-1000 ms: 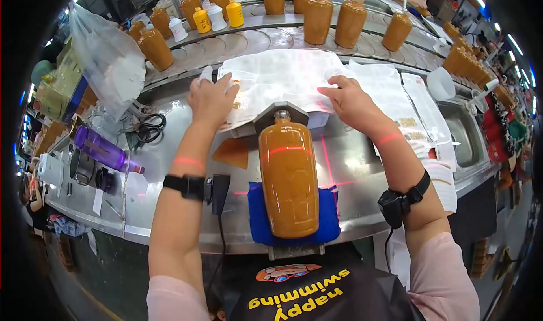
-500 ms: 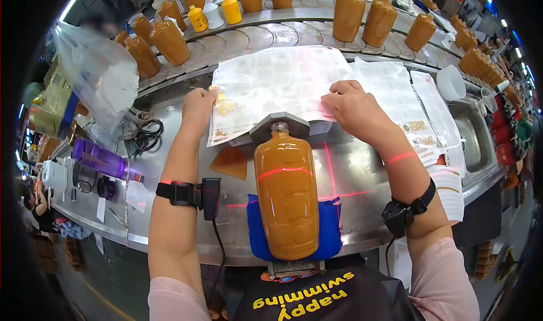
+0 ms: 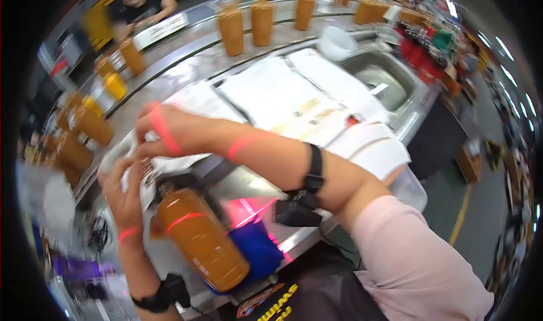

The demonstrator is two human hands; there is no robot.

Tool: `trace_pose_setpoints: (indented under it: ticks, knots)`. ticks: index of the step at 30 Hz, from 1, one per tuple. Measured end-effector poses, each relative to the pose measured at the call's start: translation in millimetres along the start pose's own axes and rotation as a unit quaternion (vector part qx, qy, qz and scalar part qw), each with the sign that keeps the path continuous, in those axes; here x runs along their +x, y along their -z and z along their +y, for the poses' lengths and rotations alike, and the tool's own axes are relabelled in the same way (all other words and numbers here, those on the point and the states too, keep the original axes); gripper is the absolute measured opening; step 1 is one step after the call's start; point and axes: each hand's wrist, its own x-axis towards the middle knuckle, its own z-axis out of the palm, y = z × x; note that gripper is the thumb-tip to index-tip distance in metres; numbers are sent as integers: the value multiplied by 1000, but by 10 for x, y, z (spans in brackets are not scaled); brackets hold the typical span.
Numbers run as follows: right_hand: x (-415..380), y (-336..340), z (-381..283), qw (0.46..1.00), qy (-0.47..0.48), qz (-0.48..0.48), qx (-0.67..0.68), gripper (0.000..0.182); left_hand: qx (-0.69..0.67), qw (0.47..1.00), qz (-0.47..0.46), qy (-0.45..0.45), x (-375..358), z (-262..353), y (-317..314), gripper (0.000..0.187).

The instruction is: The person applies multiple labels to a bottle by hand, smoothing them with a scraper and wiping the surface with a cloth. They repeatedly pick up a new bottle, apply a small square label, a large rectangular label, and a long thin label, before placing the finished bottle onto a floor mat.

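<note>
A glossy brown bottle (image 3: 203, 239) lies on its side on a blue pad (image 3: 257, 247), its neck pointing toward the sheets. Beyond the neck, my left hand (image 3: 123, 193) is closed at the edge of a white sheet with gold print. My right hand (image 3: 164, 129) reaches across to the left, fingers bent and pinched, its tips meeting those of my left hand. Motion blur and the fingers hide what either hand grips. Black straps with small boxes circle both forearms. Red laser lines cross the bottle and my hands.
More white sheets (image 3: 271, 91) with gold print lie to the right, before a metal sink (image 3: 379, 80) and a white tub (image 3: 336, 42). Brown bottles (image 3: 262, 24) and yellow ones (image 3: 115, 86) stand on the conveyor behind. Another person (image 3: 141, 7) sits across it.
The view has swung right and tilted. My right hand has crossed left from the sheet's right side to meet my left hand. The bottle remains on the blue pad.
</note>
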Motion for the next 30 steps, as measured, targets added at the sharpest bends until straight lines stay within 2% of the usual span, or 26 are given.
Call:
trace_pose_setpoints:
  ticks: [1, 2, 3, 6, 9, 12, 15, 18, 19, 20, 21, 22, 23, 24, 25, 26, 27, 29, 30]
  knots:
    - [75, -80, 218, 999, 12, -12, -46, 24, 2, 999, -30, 27, -27, -103, 3, 19]
    - [154, -120, 373, 994, -14, -41, -103, 25, 15, 1000, 14, -16, -85, -190, -51, 25]
    - [196, -125, 432, 981, -105, -78, -140, 25, 1, 1000, 15, -11, -132, -307, -52, 33]
    - [143, -263, 896, 915, -220, -110, -319, 23, -84, 995, 0, 62, -364, -299, 21, 36]
    - [1, -273, 1093, 861, -222, -137, -436, 22, -97, 992, -26, 76, -671, -46, 147, 41]
    - [84, -253, 1051, 907, -172, -80, -377, 21, -124, 988, -46, 80, -981, 77, 189, 68]
    - [-145, 46, 494, 951, -105, 12, -292, 19, -169, 984, -40, 40, -1323, -26, -6, 76]
    - [-524, 449, 67, 967, -77, 92, -226, 18, -250, 967, -30, 32, -1546, 91, -234, 89]
    - [-628, 591, 26, 965, -105, 109, -214, 19, -238, 970, -32, 36, -1605, 98, -257, 95]
    - [-744, 767, 143, 957, -56, 118, -259, 16, -251, 966, -29, 45, -1648, 183, -276, 97]
    - [-880, 1025, 185, 968, -75, 90, -223, 15, -261, 963, -23, 56, -1678, 313, -305, 98]
    - [-1050, 1284, 61, 965, -17, 116, -233, 17, -269, 960, -14, 71, -1706, 416, -325, 99]
    - [-1151, 1560, 105, 968, -3, 106, -229, 19, -279, 957, -19, 79, -1745, 450, -330, 102]
    - [-1246, 1813, 197, 955, -36, 96, -279, 21, -303, 949, -22, 83, -1755, 523, -344, 105]
    - [-1347, 1987, 221, 936, -170, 89, -294, 26, -328, 938, -18, 106, -1796, 542, -353, 113]
    - [-1431, 2129, 297, 921, -242, 69, -296, 31, -354, 926, -15, 128, -1845, 549, -355, 121]
    - [-1538, 2218, 457, 911, -227, 73, -336, 31, -351, 928, -15, 125, -1883, 552, -350, 121]
    - [-1670, 2307, 759, 856, -317, -41, -407, 28, -351, 929, -16, 115, -1942, 564, -362, 122]
    - [-1811, 2349, 1174, 849, -372, -66, -368, 27, -342, 933, -27, 110, -1954, 571, -368, 122]
